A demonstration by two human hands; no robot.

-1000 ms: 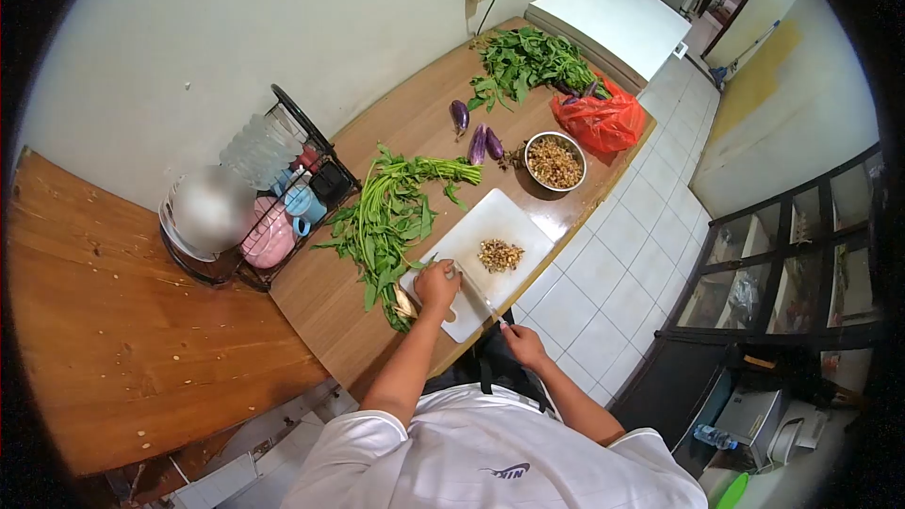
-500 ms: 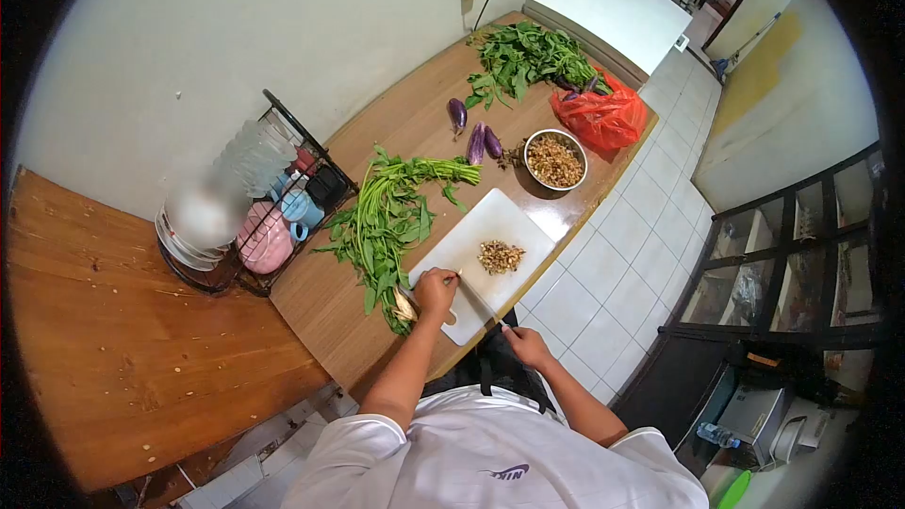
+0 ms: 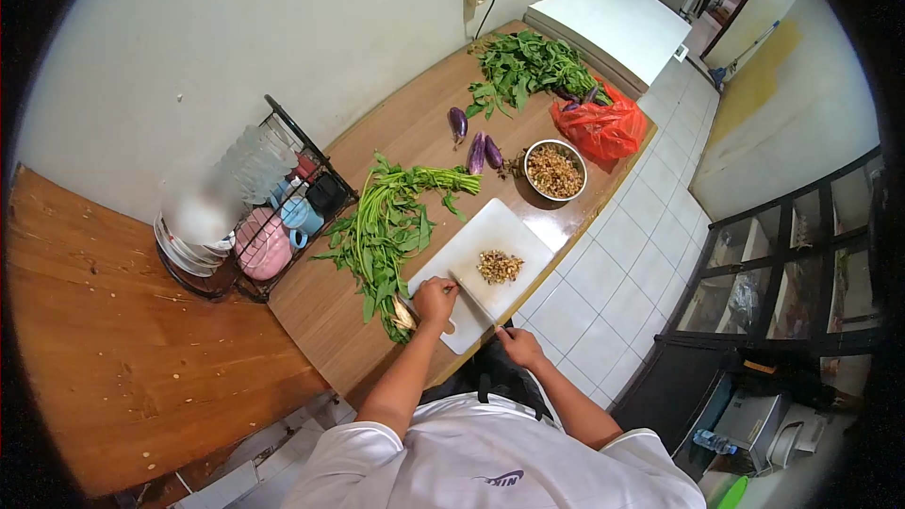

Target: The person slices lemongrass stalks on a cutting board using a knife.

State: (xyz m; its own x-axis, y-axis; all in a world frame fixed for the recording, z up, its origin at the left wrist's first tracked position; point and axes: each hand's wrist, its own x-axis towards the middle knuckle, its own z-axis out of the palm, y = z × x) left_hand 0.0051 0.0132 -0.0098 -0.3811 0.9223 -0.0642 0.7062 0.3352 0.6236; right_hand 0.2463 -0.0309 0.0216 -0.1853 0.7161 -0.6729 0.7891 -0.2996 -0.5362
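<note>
A white cutting board (image 3: 504, 226) lies at the table's near edge, with a small heap of chopped brown and white bits (image 3: 500, 266) on it. My right hand (image 3: 518, 346) is closed round the handle of a knife (image 3: 473, 297), whose blade slants across the board. Beside the blade, my left hand (image 3: 436, 302) is closed over the board's left part; what its fingers pinch is too small to name. Leafy green stems (image 3: 391, 217) lie left of the board, their pale root end close to my left hand. A metal bowl of chopped bits (image 3: 554, 170) stands beyond the board.
Purple eggplants (image 3: 476, 153) lie past the stems. More leafy greens (image 3: 528, 66) and a red plastic bag (image 3: 603, 124) are at the table's far end. On the left stands a black dish rack (image 3: 325, 165) with cups and plates. A white chest lid (image 3: 617, 28) adjoins the far end.
The whole view has shifted slightly. Both hands stay near the same part of the board, and the knife still slants across it.
</note>
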